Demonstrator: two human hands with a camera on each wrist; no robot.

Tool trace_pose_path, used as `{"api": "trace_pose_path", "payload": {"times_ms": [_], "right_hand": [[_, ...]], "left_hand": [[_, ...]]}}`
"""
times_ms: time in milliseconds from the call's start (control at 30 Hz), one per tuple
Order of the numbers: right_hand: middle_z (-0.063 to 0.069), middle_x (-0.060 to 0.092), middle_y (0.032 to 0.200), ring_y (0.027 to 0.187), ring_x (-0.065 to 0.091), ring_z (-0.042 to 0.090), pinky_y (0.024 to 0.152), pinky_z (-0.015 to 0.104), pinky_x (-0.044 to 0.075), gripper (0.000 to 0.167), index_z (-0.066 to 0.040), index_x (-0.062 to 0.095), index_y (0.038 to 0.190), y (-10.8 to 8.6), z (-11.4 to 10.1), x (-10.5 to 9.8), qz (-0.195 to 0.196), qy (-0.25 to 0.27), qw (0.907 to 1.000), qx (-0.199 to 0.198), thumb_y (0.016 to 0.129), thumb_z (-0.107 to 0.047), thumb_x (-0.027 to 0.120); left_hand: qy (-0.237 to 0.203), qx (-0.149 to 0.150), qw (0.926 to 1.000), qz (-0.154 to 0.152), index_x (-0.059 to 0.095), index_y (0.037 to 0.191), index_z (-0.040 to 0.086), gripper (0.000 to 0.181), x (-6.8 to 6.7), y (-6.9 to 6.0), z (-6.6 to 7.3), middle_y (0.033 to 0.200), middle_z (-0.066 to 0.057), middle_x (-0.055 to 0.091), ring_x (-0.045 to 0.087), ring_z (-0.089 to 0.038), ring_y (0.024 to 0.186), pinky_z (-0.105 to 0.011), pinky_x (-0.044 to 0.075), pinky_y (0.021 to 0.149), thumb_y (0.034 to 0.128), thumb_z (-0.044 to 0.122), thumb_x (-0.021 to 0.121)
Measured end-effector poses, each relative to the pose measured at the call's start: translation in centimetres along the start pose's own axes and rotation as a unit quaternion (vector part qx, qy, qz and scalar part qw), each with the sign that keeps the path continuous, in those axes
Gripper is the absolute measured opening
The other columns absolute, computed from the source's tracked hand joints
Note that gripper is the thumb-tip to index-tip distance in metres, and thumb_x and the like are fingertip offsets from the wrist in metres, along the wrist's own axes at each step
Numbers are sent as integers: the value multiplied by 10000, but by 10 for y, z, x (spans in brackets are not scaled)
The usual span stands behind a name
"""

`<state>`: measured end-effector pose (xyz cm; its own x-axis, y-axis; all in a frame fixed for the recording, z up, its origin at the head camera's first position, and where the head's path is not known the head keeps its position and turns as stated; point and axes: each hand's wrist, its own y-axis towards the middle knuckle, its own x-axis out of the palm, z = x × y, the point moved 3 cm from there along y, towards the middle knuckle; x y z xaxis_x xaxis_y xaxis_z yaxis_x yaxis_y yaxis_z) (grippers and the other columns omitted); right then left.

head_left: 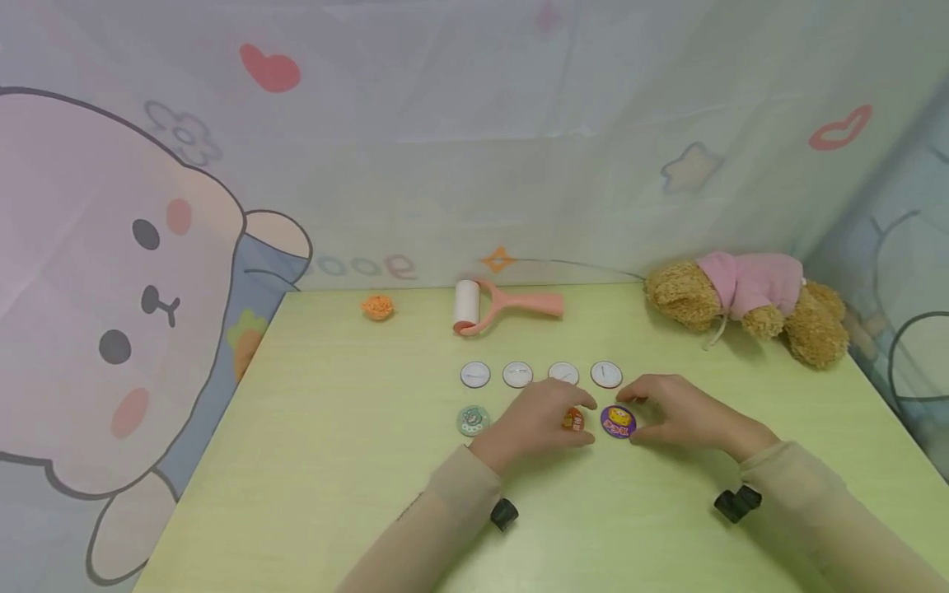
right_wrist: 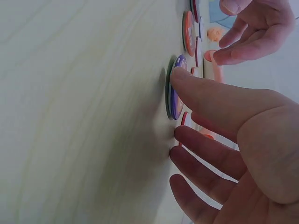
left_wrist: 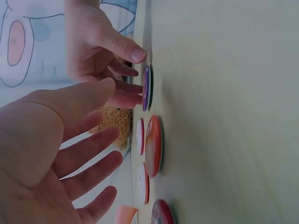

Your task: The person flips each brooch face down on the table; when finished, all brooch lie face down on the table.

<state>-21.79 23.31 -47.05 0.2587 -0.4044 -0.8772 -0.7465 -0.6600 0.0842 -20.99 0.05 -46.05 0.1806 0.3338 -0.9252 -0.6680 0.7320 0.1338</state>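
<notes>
My right hand (head_left: 685, 416) is at a round purple button badge (head_left: 619, 422) with a yellow picture, which lies on the table. Its thumb touches or nearly touches the badge's edge in the right wrist view, the other fingers extended beyond it. My left hand (head_left: 537, 418) hovers over an orange badge (left_wrist: 154, 145), partly covering it in the head view; its fingers are spread and hold nothing. A green badge (head_left: 473, 421) lies left of that hand. A dark red badge (left_wrist: 162, 213) shows at the left wrist view's bottom edge, hidden by the hand in the head view.
Behind runs a row of several white-backed badges (head_left: 475, 375), pin side up. Farther back on the pale table (head_left: 334, 461) lie an orange crumpled ball (head_left: 378, 307), a pink-handled lint roller (head_left: 526, 303) and a teddy bear in pink (head_left: 752, 284). A printed curtain (head_left: 445, 165) hangs behind.
</notes>
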Motion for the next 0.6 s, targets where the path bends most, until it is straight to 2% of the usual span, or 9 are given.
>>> {"api": "trace_pose_path", "payload": {"times_ms": [100, 200, 267, 333, 433, 600], "right_hand": [[39, 742, 1136, 1044, 699, 245, 929, 453, 568, 486, -20, 727, 1190, -1, -1, 1, 20, -9, 10000, 64, 789, -197, 935], [30, 740, 1135, 1044, 695, 245, 932, 459, 564, 498, -30, 726, 1192, -2, -1, 2, 88, -13, 9999, 109, 778, -201, 944], [25, 738, 1141, 1050, 693, 243, 936, 461, 560, 501, -39, 726, 1195, -2, 0, 4, 119, -10, 9998, 136, 778, -211, 946], [28, 739, 1145, 1052, 694, 245, 937, 464, 560, 502, -41, 726, 1198, -2, 0, 4, 144, -6, 9998, 124, 779, -210, 945], [31, 739, 1146, 1049, 693, 244, 933, 463, 560, 498, -39, 726, 1198, -2, 0, 5, 161, 21, 9998, 118, 781, -204, 944], [19, 740, 1127, 1033, 687, 231, 924, 460, 560, 488, -39, 733, 1183, -1, 0, 5, 164, 20, 9997, 192, 773, -195, 948]], "left_hand": [[7, -25, 9999, -108, 763, 1236, 165, 392, 7, 5, 4, 1138, 72, 763, 644, -66, 988, -206, 505, 894, 908, 369, 830], [80, -28, 9999, -83, 767, 1219, 184, 380, 13, 10, 8, 997, 101, 734, 579, -47, 863, -180, 467, 783, 893, 363, 843], [215, -84, 9997, -34, 766, 1215, 191, 383, 15, 12, 11, 976, 104, 725, 573, -53, 847, -184, 460, 760, 882, 360, 851], [321, -226, 9992, -23, 760, 1220, 199, 396, 17, 13, 13, 1000, 109, 731, 603, -55, 876, -200, 474, 773, 873, 362, 859], [492, -477, 9976, -25, 755, 1235, 204, 424, 18, 15, 15, 1126, 95, 755, 660, -90, 994, -264, 522, 858, 862, 371, 867], [501, -839, 9952, 28, 759, 1233, 187, 443, 17, 19, 17, 1156, 71, 764, 690, -134, 1037, -321, 543, 877, 850, 372, 882]]}}
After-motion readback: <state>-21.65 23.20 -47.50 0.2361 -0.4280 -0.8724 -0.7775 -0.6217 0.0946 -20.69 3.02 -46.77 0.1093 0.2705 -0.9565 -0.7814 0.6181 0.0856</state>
